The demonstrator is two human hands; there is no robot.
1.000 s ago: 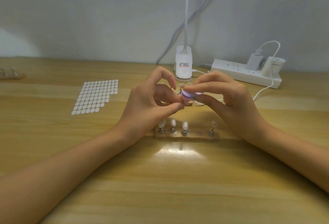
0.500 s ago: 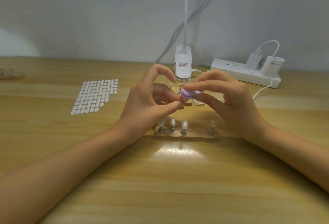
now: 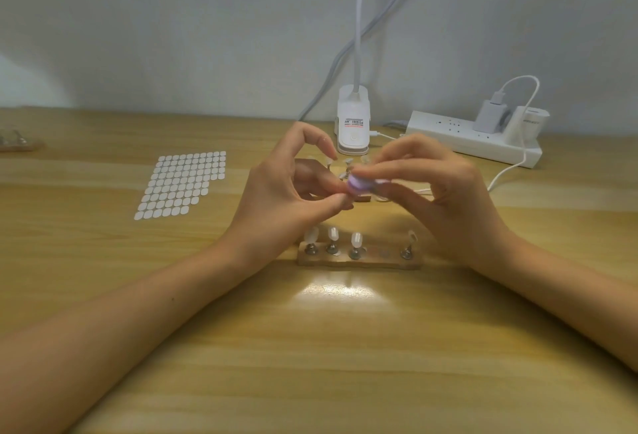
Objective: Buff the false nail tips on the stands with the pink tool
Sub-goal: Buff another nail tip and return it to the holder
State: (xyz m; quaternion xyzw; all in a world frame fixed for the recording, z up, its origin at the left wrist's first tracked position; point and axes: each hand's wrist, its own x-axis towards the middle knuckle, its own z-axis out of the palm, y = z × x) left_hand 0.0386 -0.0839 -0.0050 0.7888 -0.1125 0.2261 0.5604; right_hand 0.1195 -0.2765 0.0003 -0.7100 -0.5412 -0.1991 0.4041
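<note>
My right hand pinches the pink-purple buffing tool between thumb and fingers above the table. My left hand pinches a small nail stand against the tool's end; the stand itself is mostly hidden by my fingers. Below both hands lies a wooden holder with several false nail tips on metal stands; one slot between them is empty. A second holder with nail tips shows partly behind my hands.
A sheet of white adhesive dots lies to the left. A white clip lamp base stands at the back, with a power strip and charger cable to its right. Another stand holder sits at the far left edge.
The tool in my right hand has shifted slightly back and forth against what my left hand pinches. Both hands stay in nearly the same place.
</note>
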